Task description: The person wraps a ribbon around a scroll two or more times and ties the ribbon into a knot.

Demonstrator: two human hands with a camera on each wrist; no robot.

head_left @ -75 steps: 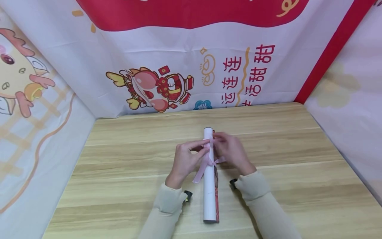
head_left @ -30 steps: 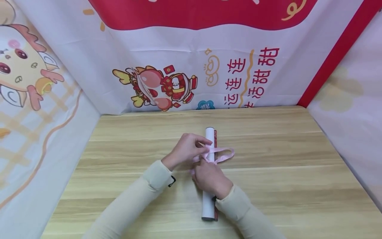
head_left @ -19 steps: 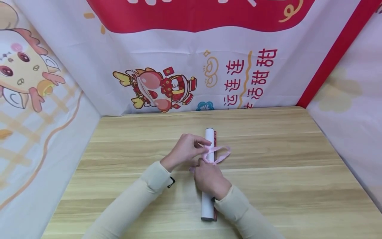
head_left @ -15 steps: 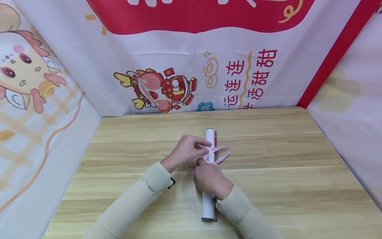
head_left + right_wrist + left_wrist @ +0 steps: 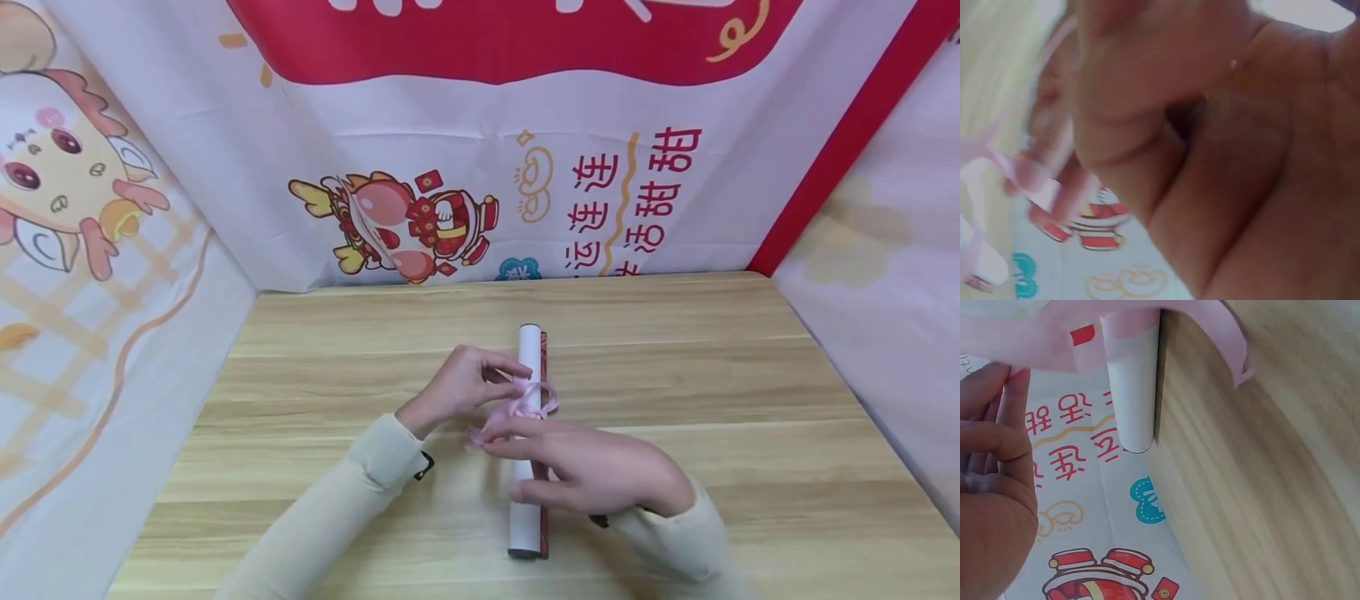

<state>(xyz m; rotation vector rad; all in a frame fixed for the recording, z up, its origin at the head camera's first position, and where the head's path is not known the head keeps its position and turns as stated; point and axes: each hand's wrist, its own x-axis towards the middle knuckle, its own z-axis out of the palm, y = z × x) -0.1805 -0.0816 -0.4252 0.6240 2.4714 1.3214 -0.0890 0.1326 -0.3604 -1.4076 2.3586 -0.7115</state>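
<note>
A white rolled tube lies lengthwise on the wooden table, with a red patterned edge along its right side. Pink ribbon wraps its middle, with a small loop to the right and a tail to the left. From the left, my left hand pinches the ribbon between thumb and fingers, as the left wrist view also shows. My right hand reaches across the tube from the right. Its fingers are extended at the ribbon's tail, and the thumb stands apart from them. Blur in the right wrist view hides the exact finger contact.
The wooden table extends around the tube on all sides. Behind it hangs a white cloth printed with a cartoon figure and red characters. Printed cloth also hangs at the left, and another at the right.
The right hand has gone from curled at the ribbon to extended fingers, its palm and wrist shifting right. The ribbon loop right of the tube has shrunk. The left hand keeps nearly the same place.
</note>
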